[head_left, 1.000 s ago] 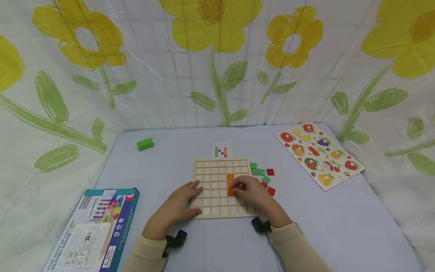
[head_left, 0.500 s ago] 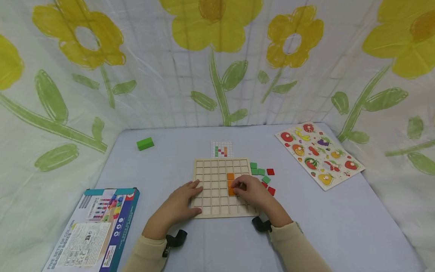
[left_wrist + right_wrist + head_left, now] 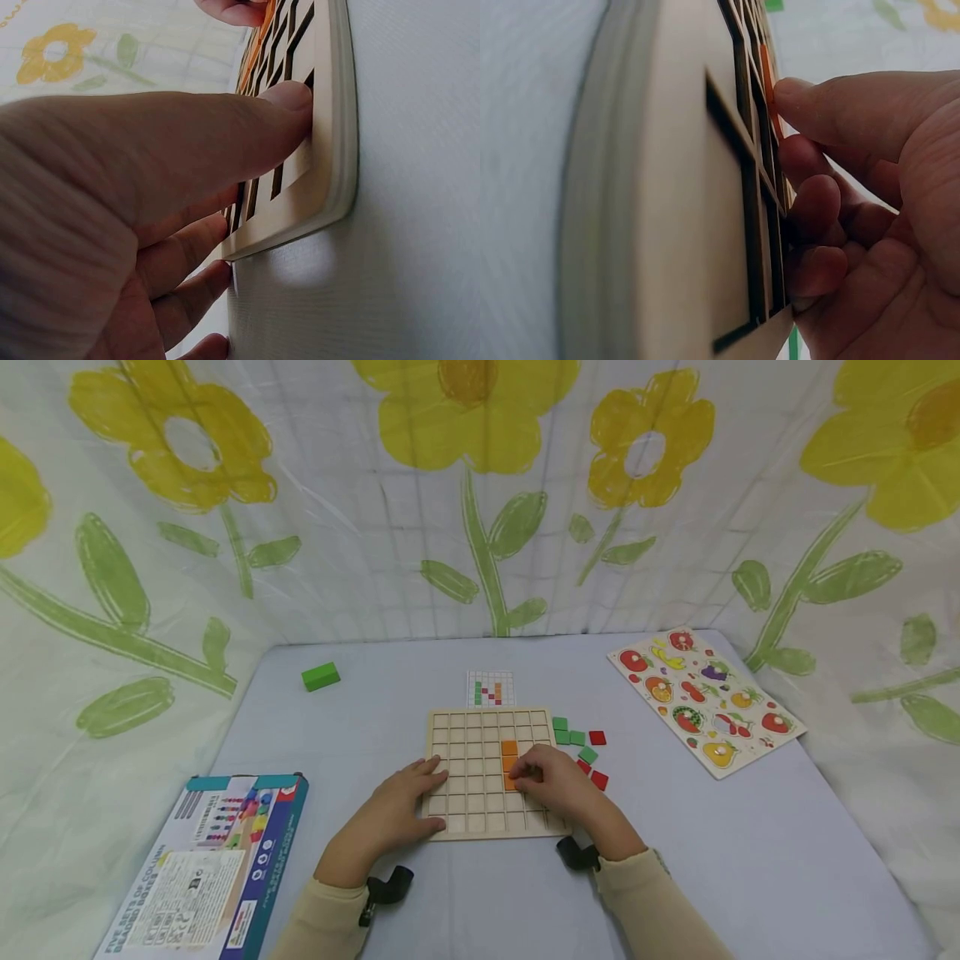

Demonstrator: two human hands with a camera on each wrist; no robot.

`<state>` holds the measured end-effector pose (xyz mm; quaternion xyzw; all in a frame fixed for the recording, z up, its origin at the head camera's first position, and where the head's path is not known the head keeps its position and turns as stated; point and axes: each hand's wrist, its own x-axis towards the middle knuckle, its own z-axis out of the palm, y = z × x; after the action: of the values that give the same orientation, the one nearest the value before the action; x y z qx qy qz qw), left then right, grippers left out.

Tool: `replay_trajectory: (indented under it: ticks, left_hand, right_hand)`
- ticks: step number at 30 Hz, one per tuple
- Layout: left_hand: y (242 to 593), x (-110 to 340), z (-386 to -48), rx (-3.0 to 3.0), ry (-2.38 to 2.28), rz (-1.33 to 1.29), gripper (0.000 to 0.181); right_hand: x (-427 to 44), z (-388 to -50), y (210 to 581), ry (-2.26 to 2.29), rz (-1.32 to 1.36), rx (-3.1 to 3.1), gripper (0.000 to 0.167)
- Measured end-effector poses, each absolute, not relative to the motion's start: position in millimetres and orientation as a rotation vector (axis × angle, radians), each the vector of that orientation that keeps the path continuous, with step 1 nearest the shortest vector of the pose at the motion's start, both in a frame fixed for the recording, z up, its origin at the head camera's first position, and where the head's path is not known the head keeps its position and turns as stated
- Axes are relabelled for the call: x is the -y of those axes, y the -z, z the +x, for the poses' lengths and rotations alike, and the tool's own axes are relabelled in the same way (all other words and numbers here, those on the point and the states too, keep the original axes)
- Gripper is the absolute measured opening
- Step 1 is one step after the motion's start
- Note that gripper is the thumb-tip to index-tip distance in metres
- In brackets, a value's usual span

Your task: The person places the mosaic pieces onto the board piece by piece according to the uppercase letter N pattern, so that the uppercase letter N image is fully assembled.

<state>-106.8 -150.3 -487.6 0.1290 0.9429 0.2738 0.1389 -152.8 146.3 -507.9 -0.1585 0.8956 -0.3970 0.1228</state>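
A wooden grid board lies on the table. My left hand rests on its left edge, with fingers spread and the thumb on the near rim. Orange square tiles sit in one column of cells right of the middle. My right hand is over the lowest of these, its fingers curled and its thumb and index fingertips at the tile. In the right wrist view, the thumb touches an orange tile lying in the board. The hand partly hides that tile in the head view.
Loose green tiles and red tiles lie right of the board. Behind it is a pattern card. A fruit puzzle board lies at the back right, a green block at the back left, a flat box at the left.
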Motion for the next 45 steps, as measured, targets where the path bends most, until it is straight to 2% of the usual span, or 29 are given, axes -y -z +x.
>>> replay_trajectory:
  ticks: [4, 8, 15, 19, 24, 45]
  left_hand:
    - [487.5, 150.6, -107.0, -2.721, -0.792, 0.372, 0.073]
    - [487.8, 151.0, -107.3, -2.716, -0.799, 0.374, 0.073]
    - [488.7, 151.5, -107.5, -2.714, -0.795, 0.376, 0.073]
    - [489.6, 152.0, -107.7, -2.718, -0.787, 0.38, 0.073]
    - [490.1, 152.2, -108.0, -2.719, -0.781, 0.386, 0.074]
    - [488.9, 151.2, -107.2, -2.718, -0.787, 0.378, 0.074]
  right_hand:
    - [-153.3, -153.2, 505.2, 1.185, -0.471, -2.612, 0.009]
    - [-176.7, -154.4, 495.4, 1.262, -0.409, -2.669, 0.017]
    - [-243.5, -154.1, 487.3, 1.222, -0.071, -2.767, 0.027]
    - [-265.7, -149.0, 492.8, 1.111, 0.033, -2.718, 0.031]
    - [-268.7, -141.3, 498.9, 1.071, 0.053, -2.669, 0.033]
    - [-256.9, -139.5, 504.8, 1.047, 0.035, -2.716, 0.024]
